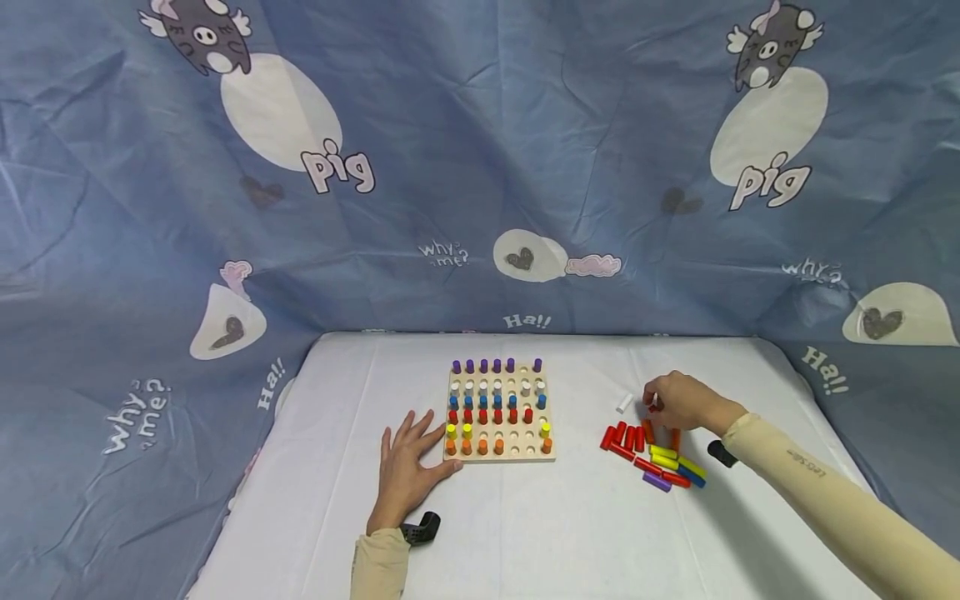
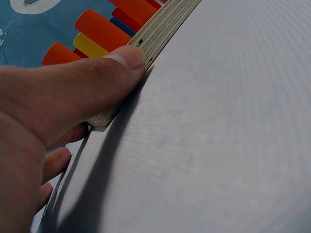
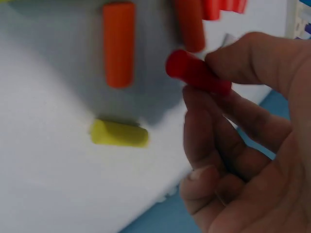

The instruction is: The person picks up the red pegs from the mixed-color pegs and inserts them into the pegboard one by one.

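Note:
My left hand (image 1: pixel 408 467) rests at the near left corner of a wooden pegboard (image 1: pixel 506 457), fingers spread. In the left wrist view its thumb (image 2: pixel 112 65) lies against the board's layered edge. Rows of purple, white, blue, red, yellow and orange pegs stand in the board, with some holes bare. Over the loose pegs at the right, my right hand (image 1: pixel 681 400) pinches a red peg (image 3: pixel 197 73) between thumb and fingers. In the right wrist view an orange peg (image 3: pixel 119 46) and a yellow peg (image 3: pixel 120 133) lie below it on the white surface.
Several loose red, yellow and orange pegs lie in a group on the white table (image 1: pixel 570 533), with a blue peg (image 1: pixel 692 477) and a purple peg (image 1: pixel 657 482) among them. A white peg (image 1: pixel 624 403) lies slightly apart. Patterned blue cloth (image 1: pixel 465 150) hangs behind.

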`<state>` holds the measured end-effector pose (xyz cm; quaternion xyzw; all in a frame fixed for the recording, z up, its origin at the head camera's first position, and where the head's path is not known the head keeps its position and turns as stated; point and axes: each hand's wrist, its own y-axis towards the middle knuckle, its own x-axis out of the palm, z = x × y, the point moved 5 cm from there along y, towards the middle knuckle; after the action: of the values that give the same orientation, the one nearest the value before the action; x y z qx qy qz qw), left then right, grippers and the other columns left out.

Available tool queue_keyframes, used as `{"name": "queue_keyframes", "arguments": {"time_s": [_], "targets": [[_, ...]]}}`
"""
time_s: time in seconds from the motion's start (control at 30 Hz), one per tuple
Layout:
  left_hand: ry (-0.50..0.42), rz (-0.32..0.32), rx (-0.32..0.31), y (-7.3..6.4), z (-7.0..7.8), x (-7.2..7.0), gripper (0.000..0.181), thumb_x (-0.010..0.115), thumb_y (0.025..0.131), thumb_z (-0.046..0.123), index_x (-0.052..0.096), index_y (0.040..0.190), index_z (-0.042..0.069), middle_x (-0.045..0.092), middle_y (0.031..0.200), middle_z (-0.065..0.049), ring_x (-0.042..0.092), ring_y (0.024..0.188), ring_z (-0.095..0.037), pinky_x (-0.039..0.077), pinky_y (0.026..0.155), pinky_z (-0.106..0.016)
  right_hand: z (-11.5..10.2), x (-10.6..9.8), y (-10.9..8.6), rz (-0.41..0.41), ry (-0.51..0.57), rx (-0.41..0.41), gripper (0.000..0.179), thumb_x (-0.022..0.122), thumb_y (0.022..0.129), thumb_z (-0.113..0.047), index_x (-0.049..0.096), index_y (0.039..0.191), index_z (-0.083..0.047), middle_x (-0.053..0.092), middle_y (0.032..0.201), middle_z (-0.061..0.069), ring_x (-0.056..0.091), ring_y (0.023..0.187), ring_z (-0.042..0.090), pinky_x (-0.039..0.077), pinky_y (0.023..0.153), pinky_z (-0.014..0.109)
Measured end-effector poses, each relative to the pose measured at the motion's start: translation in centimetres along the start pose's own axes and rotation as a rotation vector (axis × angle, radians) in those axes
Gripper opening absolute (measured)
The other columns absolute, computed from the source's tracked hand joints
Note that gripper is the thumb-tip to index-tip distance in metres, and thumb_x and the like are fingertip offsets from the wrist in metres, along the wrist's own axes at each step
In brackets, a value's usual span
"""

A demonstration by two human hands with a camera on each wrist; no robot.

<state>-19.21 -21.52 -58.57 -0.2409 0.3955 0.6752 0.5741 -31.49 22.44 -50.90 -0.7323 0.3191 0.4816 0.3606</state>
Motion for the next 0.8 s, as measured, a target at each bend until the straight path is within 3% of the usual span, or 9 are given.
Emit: {"name": "queue_keyframes", "arguments": {"time_s": [0.17,0.57,0.8], "targets": [[-0.002,0.008,0.008,0.0,0.1,0.0,0.074,0.083,0.069,0.057,0.066,0.130,0.019,0.049,0.150,-0.005,0.029,0.147,-0.033,0.003,0.119,-0.064,-0.9,-1.6,0.5,0.136,-0.067,-0.091,0.012,0.078,0.078,-0.009,0.075,0.089,-0.006,0.067,0.075,-0.004,0.056,0.065,0.008,0.056,0.062,0.030],[0.013,0.005,0.001,-0.1,0.2,-0.1,0.074,0.082,0.069,0.058,0.066,0.130,0.020,0.049,0.150,-0.005,0.029,0.148,-0.033,0.003,0.119,-0.063,-4.2,-2.8,1.4,0.349,-0.073,-0.205,0.009,0.076,0.084,-0.004,0.077,0.092,-0.007,0.075,0.082,0.000,0.069,0.071,0.011,0.061,0.068,0.036],[0.018,0.026,0.017,-0.1,0.2,0.0,0.074,0.083,0.069,0.058,0.067,0.129,0.019,0.050,0.149,-0.007,0.031,0.146,-0.036,0.005,0.118,-0.065,-6.1,-3.0,1.9,0.417,-0.072,-0.229,0.007,0.081,0.081,-0.014,0.078,0.088,-0.016,0.074,0.080,-0.009,0.062,0.064,0.004,0.054,0.057,0.026]]}}
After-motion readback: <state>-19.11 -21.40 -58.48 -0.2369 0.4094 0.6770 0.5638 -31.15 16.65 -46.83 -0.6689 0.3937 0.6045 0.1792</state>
